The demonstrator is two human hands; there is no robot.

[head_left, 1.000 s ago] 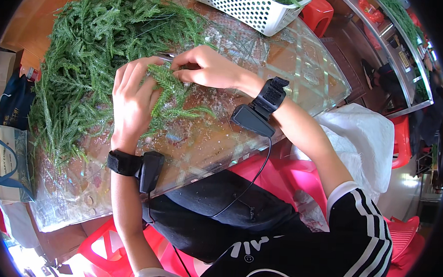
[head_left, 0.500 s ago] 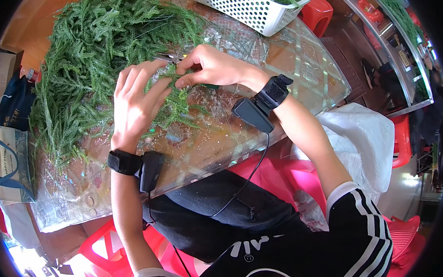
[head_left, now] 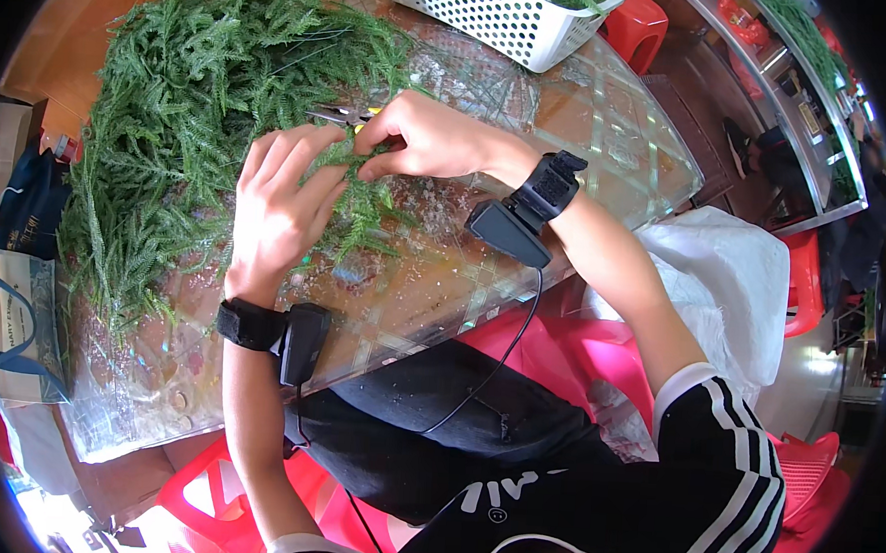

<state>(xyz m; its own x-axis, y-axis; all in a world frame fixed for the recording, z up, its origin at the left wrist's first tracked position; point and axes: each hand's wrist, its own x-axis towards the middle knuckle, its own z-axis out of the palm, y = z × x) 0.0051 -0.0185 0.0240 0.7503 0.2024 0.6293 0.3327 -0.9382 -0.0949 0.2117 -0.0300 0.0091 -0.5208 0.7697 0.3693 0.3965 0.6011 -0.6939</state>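
My left hand [head_left: 285,193] and my right hand [head_left: 428,139] meet over the table, both pinching a green artificial fern-like sprig [head_left: 362,220]. Its fronds hang down below my fingertips. The exact spot where the fingers grip is partly hidden behind them. Just beyond my fingertips lies a pair of pliers [head_left: 339,116] with yellow on the handles; my right hand covers part of them. A large heap of similar green sprigs [head_left: 187,93] spreads to the left of and behind my left hand.
A white perforated plastic basket [head_left: 496,24] with more greenery stands at the far edge of the glass-covered table [head_left: 611,135]. Paper bags [head_left: 24,330] are left of the table. Red stools [head_left: 634,31] and a white sack [head_left: 718,291] stand around it.
Both hands have shifted slightly, and the left fingers have moved a little to the right. More of the pliers shows now. The sprig stays between my hands.
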